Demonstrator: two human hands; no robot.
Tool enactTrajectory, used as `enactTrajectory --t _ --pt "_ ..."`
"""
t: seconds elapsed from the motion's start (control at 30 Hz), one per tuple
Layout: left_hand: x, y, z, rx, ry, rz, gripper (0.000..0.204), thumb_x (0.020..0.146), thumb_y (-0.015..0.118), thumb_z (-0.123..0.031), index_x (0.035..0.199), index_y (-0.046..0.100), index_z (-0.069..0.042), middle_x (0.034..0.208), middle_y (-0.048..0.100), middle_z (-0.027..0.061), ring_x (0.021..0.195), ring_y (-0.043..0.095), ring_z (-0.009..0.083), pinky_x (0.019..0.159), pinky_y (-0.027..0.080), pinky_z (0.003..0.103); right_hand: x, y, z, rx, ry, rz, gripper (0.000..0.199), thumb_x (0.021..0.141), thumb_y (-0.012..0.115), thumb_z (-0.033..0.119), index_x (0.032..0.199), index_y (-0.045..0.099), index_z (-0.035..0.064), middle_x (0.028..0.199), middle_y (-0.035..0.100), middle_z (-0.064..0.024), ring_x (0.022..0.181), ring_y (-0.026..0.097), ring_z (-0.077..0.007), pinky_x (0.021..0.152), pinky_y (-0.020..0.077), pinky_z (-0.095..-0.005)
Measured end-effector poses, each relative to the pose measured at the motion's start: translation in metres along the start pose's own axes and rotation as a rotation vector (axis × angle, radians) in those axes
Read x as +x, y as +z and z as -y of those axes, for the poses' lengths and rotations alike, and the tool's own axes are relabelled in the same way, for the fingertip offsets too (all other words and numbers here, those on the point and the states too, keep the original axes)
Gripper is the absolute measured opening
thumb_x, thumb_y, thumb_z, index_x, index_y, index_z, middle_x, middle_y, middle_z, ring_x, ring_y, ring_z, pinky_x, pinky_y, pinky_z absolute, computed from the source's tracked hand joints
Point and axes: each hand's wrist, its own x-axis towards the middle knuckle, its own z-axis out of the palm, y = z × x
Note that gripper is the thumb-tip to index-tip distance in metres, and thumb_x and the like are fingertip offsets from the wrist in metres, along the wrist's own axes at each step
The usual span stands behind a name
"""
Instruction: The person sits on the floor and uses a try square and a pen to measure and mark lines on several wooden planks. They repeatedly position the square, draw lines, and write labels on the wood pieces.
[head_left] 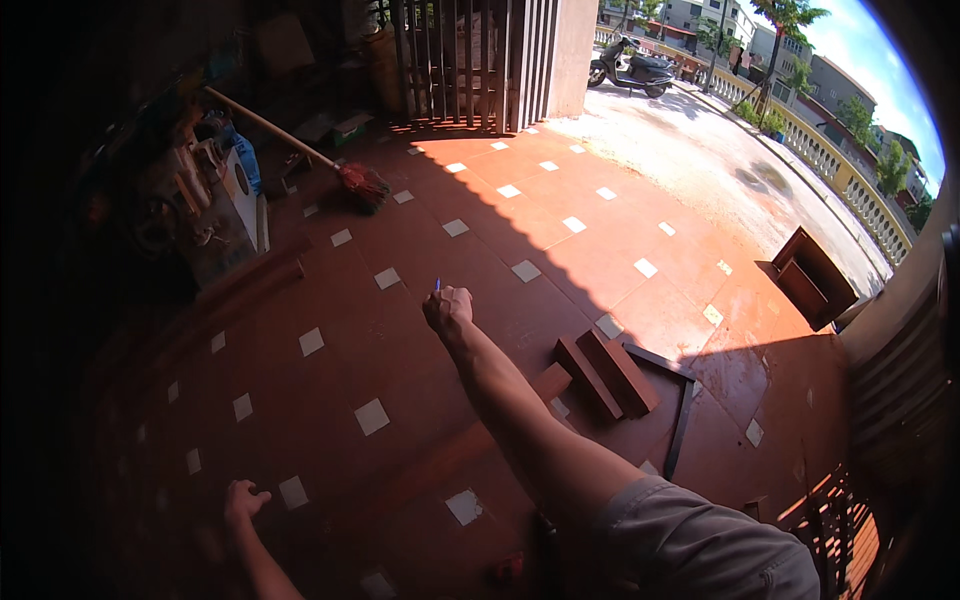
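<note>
- R hand: is clamping slim blue pen-like object, upper end projecting, prob. for control.
- L hand: is hanging low w/ fingers curled, thumb apart, apparently holding nothing, prob. for balance.
- Reddish-brown oblong wood-like blocks: are lying on red tiled floor, prob. for stability.

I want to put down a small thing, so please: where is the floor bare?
Bare floor lies beyond the right hand, between the broom and the brown wooden pieces; another lies between right hand and left hand. Crowded: beside the right forearm, around those pieces and the angled bar.
</note>
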Motion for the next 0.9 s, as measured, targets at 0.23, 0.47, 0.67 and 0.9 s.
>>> enactTrajectory --t 0.23,0.47,0.67,0.9 --pt "-0.011 0.004 0.012 0.005 0.038 -0.077 0.052 0.086 0.086 -0.040 0.127 0.078 -0.009 0.141 0.067 0.0184 0.135 0.062 0.0355 0.117 0.050 0.045 -0.052 -0.069 0.034 0.031 -0.179 0.110 0.015 0.096 0.078 0.033 0.098 0.086 0.0203 0.098 0.083 0.0000 0.093 0.081 -0.0180 0.075 0.0592 -0.0378" --pt "-0.004 0.008 0.054 0.066 -0.001 -0.069 0.044 0.088 0.084 -0.038 0.124 0.082 -0.013 0.125 0.078 0.0153 0.119 0.073 0.0330 0.109 0.057 0.044 -0.045 -0.057 0.017 -0.023 -0.119 0.121 0.016 0.091 0.085 0.035 0.098 0.086 0.0206 0.101 0.083 -0.0012 0.096 0.081 -0.0204 0.080 0.0622 -0.0375" --pt "-0.023 0.000 0.023 -0.031 -0.116 0.126 0.041 0.091 0.083 -0.037 0.124 0.082 -0.013 0.118 0.082 0.0112 0.110 0.078 0.0262 0.100 0.059 0.041 -0.053 -0.058 0.028 -0.027 -0.138 0.105 0.014 0.093 0.084 0.033 0.097 0.085 0.0190 0.102 0.083 -0.0024 0.099 0.081 -0.0207 0.082 0.0634 -0.0367" --pt "-0.020 0.006 0.038 -0.117 -0.153 0.149 0.044 0.089 0.084 -0.039 0.127 0.081 -0.015 0.132 0.077 0.0133 0.125 0.072 0.0304 0.108 0.056 0.044 -0.053 -0.062 0.042 0.000 -0.196 0.098 0.011 0.092 0.082 0.026 0.098 0.084 0.0169 0.104 0.083 -0.0055 0.098 0.081 -0.0235 0.080 0.0635 -0.0398"
